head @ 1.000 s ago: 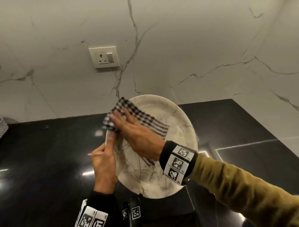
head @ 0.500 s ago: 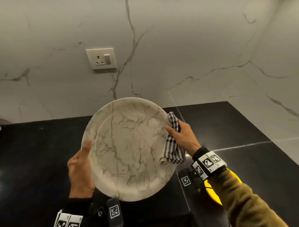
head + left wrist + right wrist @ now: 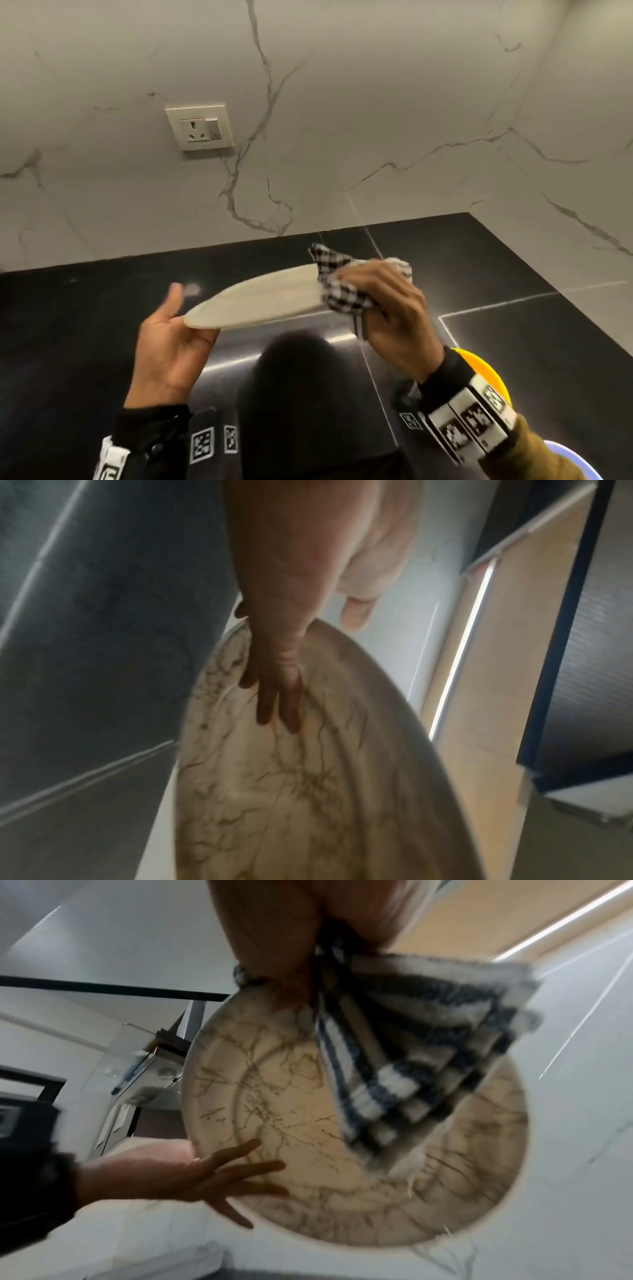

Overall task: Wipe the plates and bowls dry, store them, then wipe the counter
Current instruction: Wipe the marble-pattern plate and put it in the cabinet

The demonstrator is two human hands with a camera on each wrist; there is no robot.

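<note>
Plate: the round cream marble-veined plate (image 3: 260, 301) is held nearly flat above the black stone counter (image 3: 513, 274).
Left hand (image 3: 168, 346): fingers straight, underside supported.
Right hand (image 3: 387, 308): rim pinched through the black-and-white checked cloth (image 3: 342, 284).
Advice: support is best kept underneath while the rim is wiped round.

I see the plate (image 3: 260, 301) above the counter (image 3: 479, 274), between my hands: left hand (image 3: 168, 346) under its left edge, right hand (image 3: 394, 308) pinching cloth (image 3: 342, 291) over its right rim.

Head view down over counter (image 3: 102, 342); both wrist views close, upward under the shared plate (image 3: 260, 301).
</note>
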